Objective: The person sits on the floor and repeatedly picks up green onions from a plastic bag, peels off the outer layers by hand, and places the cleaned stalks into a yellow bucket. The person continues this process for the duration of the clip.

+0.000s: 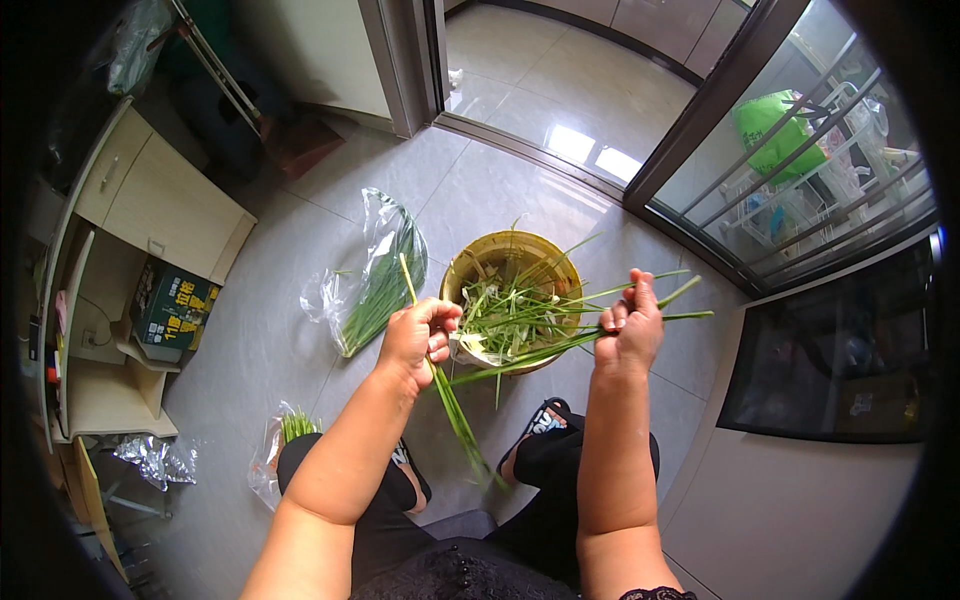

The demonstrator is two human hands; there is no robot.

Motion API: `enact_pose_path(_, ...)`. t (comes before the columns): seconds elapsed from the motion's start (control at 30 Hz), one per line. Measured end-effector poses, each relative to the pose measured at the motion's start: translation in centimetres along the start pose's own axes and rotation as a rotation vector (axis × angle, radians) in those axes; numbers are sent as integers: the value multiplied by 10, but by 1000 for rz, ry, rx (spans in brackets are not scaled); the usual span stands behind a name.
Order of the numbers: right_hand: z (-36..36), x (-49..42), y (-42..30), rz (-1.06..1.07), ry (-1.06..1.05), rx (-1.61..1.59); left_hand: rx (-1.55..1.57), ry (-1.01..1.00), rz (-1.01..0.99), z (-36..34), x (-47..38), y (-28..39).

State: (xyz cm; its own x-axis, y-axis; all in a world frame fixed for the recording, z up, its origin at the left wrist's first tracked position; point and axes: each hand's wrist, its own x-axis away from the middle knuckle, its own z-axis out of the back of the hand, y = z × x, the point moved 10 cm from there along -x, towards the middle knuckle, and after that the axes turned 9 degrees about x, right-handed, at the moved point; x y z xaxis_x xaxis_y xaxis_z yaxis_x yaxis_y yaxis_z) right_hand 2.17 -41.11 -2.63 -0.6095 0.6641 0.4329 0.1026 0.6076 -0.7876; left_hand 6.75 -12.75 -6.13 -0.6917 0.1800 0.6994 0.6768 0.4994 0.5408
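Observation:
My left hand (420, 336) is closed on a few long green stalks that look like garlic chives (459, 416). Their pale end sticks up past my fingers, and the leaves hang down towards my feet. To the right, my right hand (634, 321) grips several more chive stalks (540, 351); pale ends point right and long leaves trail left, over the bin's near rim. Between and just beyond my hands stands a round yellowish bin (471, 264). It holds a loose heap of green and whitish plant trimmings (514, 307).
A clear plastic bag of long chives (386, 289) lies left of the bin. Another bag with cut green stalks (298, 426) is by my left knee. A wooden cabinet (169, 202) stands left, with a dustpan (300, 142) behind it. A sliding-door frame (540, 157) borders the far floor.

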Motion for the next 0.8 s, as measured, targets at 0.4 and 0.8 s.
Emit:
enact_pose_path(0.4, -24, 17, 11, -350, -362, 38, -242, -135, -56, -36, -35, -18)
enact_pose_path(0.8, -43, 33, 30, -276, -456, 271, -252, -188, 10, -43, -25, -23)
